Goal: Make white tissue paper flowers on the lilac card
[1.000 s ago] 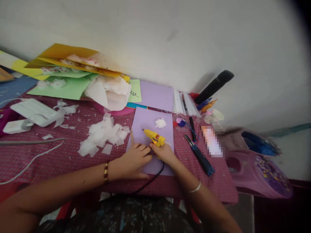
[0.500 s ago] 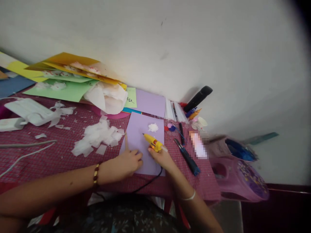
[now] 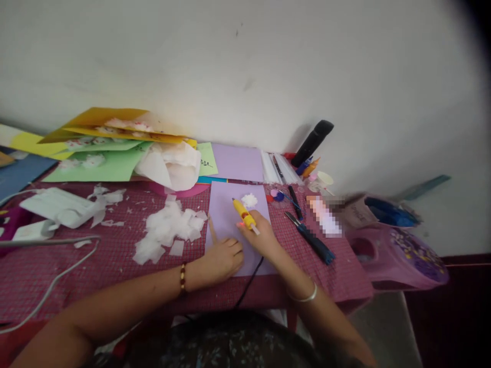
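My right hand (image 3: 260,236) grips a yellow glue gun (image 3: 244,213) whose nozzle points up and left over a lilac paper sheet (image 3: 226,214). A small white tissue flower (image 3: 249,200) lies on the sheet just right of the nozzle. My left hand (image 3: 222,254) rests on the sheet's lower left part, fingers curled and the index finger stretched along the sheet's left edge. The gun's black cord (image 3: 251,276) runs off the table's front edge.
A pile of white tissue scraps (image 3: 169,227) lies left of the sheet on the red checked cloth (image 3: 76,255). Coloured papers (image 3: 99,148) are stacked at the back left. Scissors (image 3: 310,238), pens (image 3: 294,196) and a pink container (image 3: 399,255) are at the right.
The glue gun has moved up the sheet towards the white flower and its nozzle now points more steeply upward. My left hand stays on the sheet's lower left.
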`<state>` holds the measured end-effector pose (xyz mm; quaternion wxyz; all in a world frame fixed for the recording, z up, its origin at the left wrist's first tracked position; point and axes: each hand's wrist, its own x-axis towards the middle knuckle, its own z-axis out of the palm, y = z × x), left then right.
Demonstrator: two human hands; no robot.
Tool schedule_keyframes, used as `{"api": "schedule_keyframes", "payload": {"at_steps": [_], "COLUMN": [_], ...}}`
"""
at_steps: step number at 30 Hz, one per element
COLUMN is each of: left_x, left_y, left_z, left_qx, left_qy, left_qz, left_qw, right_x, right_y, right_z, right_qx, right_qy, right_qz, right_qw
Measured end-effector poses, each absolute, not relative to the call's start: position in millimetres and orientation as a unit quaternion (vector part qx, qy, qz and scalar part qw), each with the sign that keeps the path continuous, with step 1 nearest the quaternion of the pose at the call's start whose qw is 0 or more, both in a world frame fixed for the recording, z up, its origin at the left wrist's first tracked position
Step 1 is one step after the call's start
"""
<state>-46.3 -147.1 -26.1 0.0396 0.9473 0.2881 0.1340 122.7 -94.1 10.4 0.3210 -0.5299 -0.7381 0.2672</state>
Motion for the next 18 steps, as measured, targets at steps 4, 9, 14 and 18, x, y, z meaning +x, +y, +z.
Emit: {"api": "schedule_keyframes", "payload": {"at_steps": [4,9,14,18], "left_x": [-50,-52,-53,-53], "left_y": [-146,-144,-141,-140], "left_z": [-21,-18,-19,-15], "left_qx": [0.948,0.946,0.939,0.937], "left_qy": [0.288,0.295,0.302,0.3], "left_qz": [0.119,0.092,0.088,0.095], "left_qw": [0.061,0.102,0.138,0.155], "right_x": [112,112,113,115], "right_y": [-87,-86,-83,-82], "right_z": [-4,-12,-16,-18], "right_qx": [-0.52,-0.532,-0.546,-0.548], "right_qy": [-0.744,-0.721,-0.711,-0.709], "right_qz": [0.276,0.32,0.328,0.34], "right_qw": [0.317,0.309,0.297,0.285]}}
